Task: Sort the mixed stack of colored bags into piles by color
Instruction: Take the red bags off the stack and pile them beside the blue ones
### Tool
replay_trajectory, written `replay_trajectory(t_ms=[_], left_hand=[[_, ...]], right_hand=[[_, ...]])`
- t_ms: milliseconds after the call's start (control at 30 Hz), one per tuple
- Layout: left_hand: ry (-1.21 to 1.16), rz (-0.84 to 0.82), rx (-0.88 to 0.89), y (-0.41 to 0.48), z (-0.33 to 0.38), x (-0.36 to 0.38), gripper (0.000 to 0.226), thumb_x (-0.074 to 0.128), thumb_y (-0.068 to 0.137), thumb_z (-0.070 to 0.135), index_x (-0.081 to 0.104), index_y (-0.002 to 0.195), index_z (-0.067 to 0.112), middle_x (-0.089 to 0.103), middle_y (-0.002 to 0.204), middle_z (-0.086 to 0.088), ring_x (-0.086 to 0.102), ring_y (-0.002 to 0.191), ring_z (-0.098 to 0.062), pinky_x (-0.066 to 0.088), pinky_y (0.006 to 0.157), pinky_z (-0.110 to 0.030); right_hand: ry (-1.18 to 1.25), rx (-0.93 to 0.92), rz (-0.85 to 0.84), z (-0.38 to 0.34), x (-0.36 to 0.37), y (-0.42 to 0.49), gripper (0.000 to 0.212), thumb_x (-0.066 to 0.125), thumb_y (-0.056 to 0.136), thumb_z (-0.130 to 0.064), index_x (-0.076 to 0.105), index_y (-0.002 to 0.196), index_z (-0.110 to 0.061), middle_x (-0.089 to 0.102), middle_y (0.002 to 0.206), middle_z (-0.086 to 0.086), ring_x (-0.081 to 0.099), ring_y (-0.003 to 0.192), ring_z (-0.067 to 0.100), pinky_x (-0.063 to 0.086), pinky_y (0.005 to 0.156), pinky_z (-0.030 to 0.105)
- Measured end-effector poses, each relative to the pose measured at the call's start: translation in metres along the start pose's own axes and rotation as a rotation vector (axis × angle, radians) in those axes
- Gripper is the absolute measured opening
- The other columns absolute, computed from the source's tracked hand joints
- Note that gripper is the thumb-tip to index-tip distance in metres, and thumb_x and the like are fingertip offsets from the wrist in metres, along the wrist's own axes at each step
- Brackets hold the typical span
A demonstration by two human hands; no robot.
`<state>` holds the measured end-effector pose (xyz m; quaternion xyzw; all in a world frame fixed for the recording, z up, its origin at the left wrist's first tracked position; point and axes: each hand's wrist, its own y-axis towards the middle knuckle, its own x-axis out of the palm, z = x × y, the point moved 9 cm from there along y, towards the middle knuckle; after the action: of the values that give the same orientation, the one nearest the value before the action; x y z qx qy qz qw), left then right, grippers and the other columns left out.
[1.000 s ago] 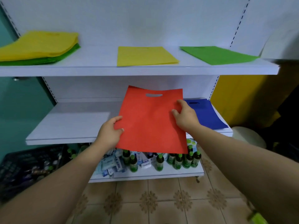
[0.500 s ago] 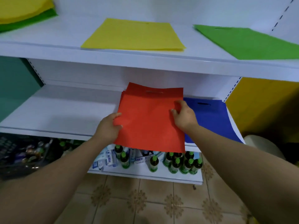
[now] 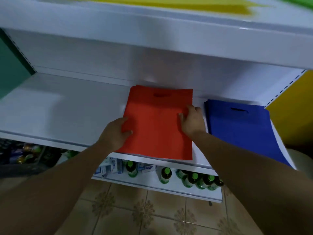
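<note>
A red bag (image 3: 157, 122) lies flat on a pile of red bags on the white middle shelf (image 3: 64, 109), its near edge overhanging the shelf front. My left hand (image 3: 115, 133) grips the bag's left edge, thumb on top. My right hand (image 3: 192, 121) holds the right edge, fingers on the top face. A pile of blue bags (image 3: 240, 131) lies just to the right. On the upper shelf a yellow bag (image 3: 186, 4) shows as a blurred strip, with a green corner (image 3: 304, 1) at the far right.
The upper shelf's front edge (image 3: 152, 31) hangs close above the middle shelf. Under it, a lower shelf holds green-capped bottles (image 3: 194, 179) and small boxes (image 3: 113, 166). A dark crate (image 3: 22, 155) sits at the lower left, a yellow panel (image 3: 294, 106) at the right, tiled floor below.
The red bag went from held up in front of the shelf down onto the red pile on the middle shelf. The camera moved closer and lower, so the upper shelf slid out of view.
</note>
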<state>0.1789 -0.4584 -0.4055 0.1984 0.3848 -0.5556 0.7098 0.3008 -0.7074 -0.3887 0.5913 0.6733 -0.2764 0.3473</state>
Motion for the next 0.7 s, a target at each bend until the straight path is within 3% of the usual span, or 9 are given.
replay_trajectory(t_ms=[100, 233, 300, 433, 500, 600, 700], left_hand=[[0.096, -0.07, -0.011, 0.01, -0.009, 0.013, 0.077, 0.065, 0.086, 0.037, 0.026, 0.149, 0.017, 0.021, 0.156, -0.008, 0.028, 0.14, -0.025, 0.022, 0.113, -0.032], [0.264, -0.297, 0.022, 0.001, -0.02, 0.042, 0.114, 0.069, 0.063, 0.068, 0.01, 0.151, 0.029, -0.007, 0.159, 0.0, 0.003, 0.146, -0.025, 0.013, 0.118, -0.041], [0.37, -0.341, 0.048, -0.003, -0.023, 0.05, 0.116, 0.069, 0.062, 0.071, 0.007, 0.151, 0.032, -0.013, 0.158, 0.0, -0.007, 0.146, -0.028, 0.01, 0.119, -0.046], [0.41, -0.331, 0.054, -0.001, -0.024, 0.053, 0.125, 0.047, 0.044, 0.087, 0.013, 0.151, 0.03, -0.006, 0.159, -0.003, -0.006, 0.146, -0.03, 0.01, 0.119, -0.047], [0.42, -0.338, 0.053, -0.003, -0.022, 0.052, 0.119, 0.057, 0.053, 0.082, 0.013, 0.151, 0.029, -0.005, 0.159, -0.003, -0.005, 0.146, -0.029, 0.009, 0.119, -0.047], [0.404, -0.35, 0.025, -0.011, -0.02, 0.043, 0.104, 0.069, 0.07, 0.064, 0.015, 0.151, 0.028, -0.002, 0.16, -0.001, -0.001, 0.146, -0.028, 0.011, 0.119, -0.045], [0.374, -0.355, 0.016, -0.019, -0.013, 0.026, 0.111, 0.06, 0.06, 0.077, 0.02, 0.151, 0.028, 0.009, 0.159, -0.001, 0.01, 0.145, -0.027, 0.017, 0.118, -0.045]], right_hand=[[-0.044, 0.017, -0.029, 0.008, 0.017, 0.013, 0.048, 0.049, 0.098, -0.03, 0.039, 0.14, -0.01, 0.038, 0.136, 0.014, 0.055, 0.106, 0.032, 0.045, 0.084, 0.033], [-0.19, 0.05, -0.103, 0.017, 0.033, 0.025, 0.066, 0.045, 0.097, -0.043, 0.024, 0.148, -0.008, 0.03, 0.148, 0.014, 0.035, 0.129, 0.035, 0.038, 0.101, 0.045], [-0.19, 0.074, -0.164, 0.02, 0.041, 0.028, 0.073, 0.043, 0.096, -0.048, 0.014, 0.152, -0.01, 0.021, 0.155, 0.011, 0.027, 0.136, 0.036, 0.032, 0.107, 0.046], [-0.077, 0.133, -0.3, 0.027, 0.06, 0.027, 0.083, 0.051, 0.092, -0.052, 0.006, 0.153, -0.019, 0.001, 0.159, 0.01, 0.027, 0.139, 0.038, 0.034, 0.109, 0.042], [-0.05, 0.155, -0.346, 0.03, 0.063, 0.023, 0.084, 0.053, 0.091, -0.051, 0.006, 0.153, -0.02, -0.003, 0.159, 0.011, 0.034, 0.136, 0.037, 0.038, 0.108, 0.04], [-0.056, 0.149, -0.372, 0.028, 0.06, 0.016, 0.08, 0.052, 0.092, -0.049, 0.011, 0.153, -0.016, 0.007, 0.157, 0.013, 0.043, 0.129, 0.036, 0.042, 0.104, 0.041], [-0.08, 0.133, -0.38, 0.019, 0.048, 0.007, 0.073, 0.052, 0.092, -0.048, 0.023, 0.149, -0.014, 0.024, 0.149, 0.014, 0.053, 0.115, 0.034, 0.05, 0.094, 0.041]])
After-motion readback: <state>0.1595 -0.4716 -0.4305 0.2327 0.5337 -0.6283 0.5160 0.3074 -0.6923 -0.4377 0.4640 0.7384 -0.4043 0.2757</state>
